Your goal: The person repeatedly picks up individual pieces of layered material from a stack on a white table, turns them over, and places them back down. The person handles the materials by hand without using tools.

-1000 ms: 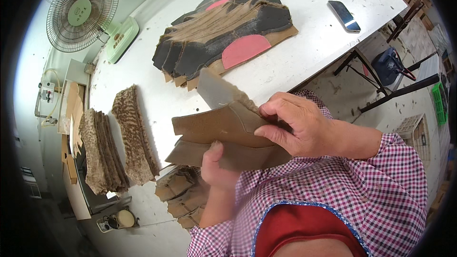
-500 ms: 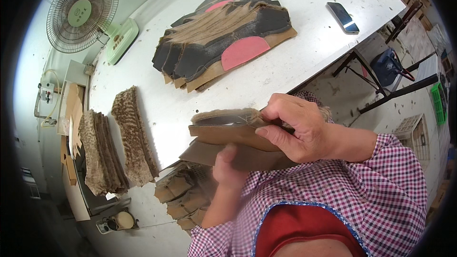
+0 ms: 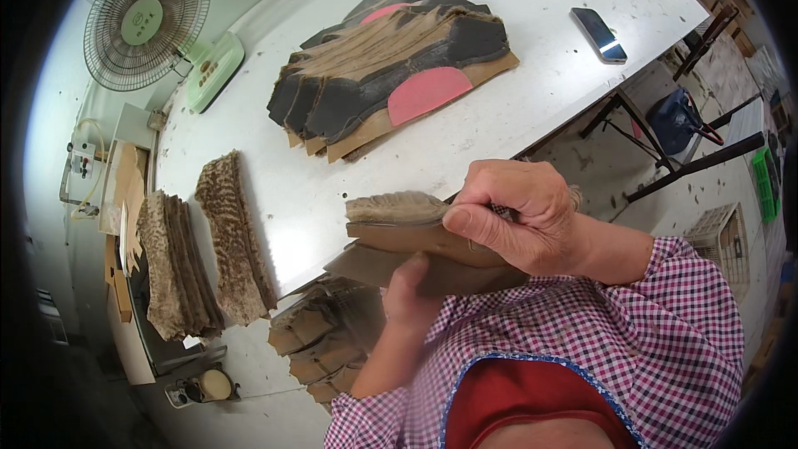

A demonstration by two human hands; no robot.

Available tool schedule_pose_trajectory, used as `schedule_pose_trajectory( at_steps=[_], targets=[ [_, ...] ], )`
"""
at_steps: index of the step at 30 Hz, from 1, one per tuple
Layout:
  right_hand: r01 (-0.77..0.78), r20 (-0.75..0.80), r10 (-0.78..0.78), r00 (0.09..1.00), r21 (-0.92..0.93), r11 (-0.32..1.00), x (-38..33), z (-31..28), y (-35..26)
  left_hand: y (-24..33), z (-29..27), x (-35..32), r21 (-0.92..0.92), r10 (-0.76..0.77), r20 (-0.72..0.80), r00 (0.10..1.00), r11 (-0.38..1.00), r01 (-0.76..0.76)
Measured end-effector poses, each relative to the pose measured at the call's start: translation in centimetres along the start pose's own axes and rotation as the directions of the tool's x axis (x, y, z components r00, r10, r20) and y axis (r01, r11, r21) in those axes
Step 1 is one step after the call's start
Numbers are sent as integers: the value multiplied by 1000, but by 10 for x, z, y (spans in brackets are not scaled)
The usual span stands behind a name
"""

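Over the table's front edge I hold a brown fur-lined piece (image 3: 403, 241), made of layered flaps with a fuzzy beige strip along its upper edge. My right hand (image 3: 524, 220) pinches its right end, thumb in front and fingers curled behind. Lower down, my left hand (image 3: 409, 295) grips the bottom flap, its thumb lying on top; its other fingers are hidden beneath the flap. Beyond the hands, a fanned stack of similar dark and tan pieces (image 3: 366, 100) lies on the table, a pink half-round patch (image 3: 430, 95) showing on the nearest one.
Mottled fur strips (image 3: 237, 237) and a thicker fur stack (image 3: 176, 270) lie at the table's left edge. A green fan (image 3: 150, 21) stands behind them. On the white table (image 3: 565, 87) is a phone (image 3: 598, 35). More brown pieces (image 3: 312, 337) hang below the front edge.
The fuzzy strip now covers the grey inner layer that showed along the piece's upper edge. My left hand and the piece have shifted slightly right; my right hand keeps its pinch.
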State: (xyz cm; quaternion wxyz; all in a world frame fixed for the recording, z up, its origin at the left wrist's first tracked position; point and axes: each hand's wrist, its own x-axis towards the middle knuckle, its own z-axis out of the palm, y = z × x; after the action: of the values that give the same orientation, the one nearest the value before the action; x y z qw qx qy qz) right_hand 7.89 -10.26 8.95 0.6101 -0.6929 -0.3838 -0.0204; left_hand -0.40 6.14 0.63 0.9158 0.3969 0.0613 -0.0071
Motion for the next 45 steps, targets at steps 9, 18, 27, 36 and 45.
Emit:
schedule_pose_trajectory(
  at_steps=[9, 18, 27, 36, 45],
  targets=[
    [70, -381, 184, 906, 564, 823, 55, -11, 12, -42, -52, 3, 126, 41, 223, 974, 990, -71],
    [-221, -127, 402, 907, 669, 710, 72, -16, 53, -10, -12, 4, 416, -187, 429, 884, 909, -9],
    [-804, 502, 657, 563, 516, 295, -36, -4, 112, 14, 13, -11, 191, -123, -18, 992, 974, 124],
    [-523, 40, 534, 845, 272, 807, 16, -54, 75, 39, 29, -22, 124, -196, -132, 972, 969, 213],
    [-407, 120, 393, 912, 131, 904, 9, 5, 100, 22, 37, -15, 41, -81, -49, 995, 996, 83]
  ],
)
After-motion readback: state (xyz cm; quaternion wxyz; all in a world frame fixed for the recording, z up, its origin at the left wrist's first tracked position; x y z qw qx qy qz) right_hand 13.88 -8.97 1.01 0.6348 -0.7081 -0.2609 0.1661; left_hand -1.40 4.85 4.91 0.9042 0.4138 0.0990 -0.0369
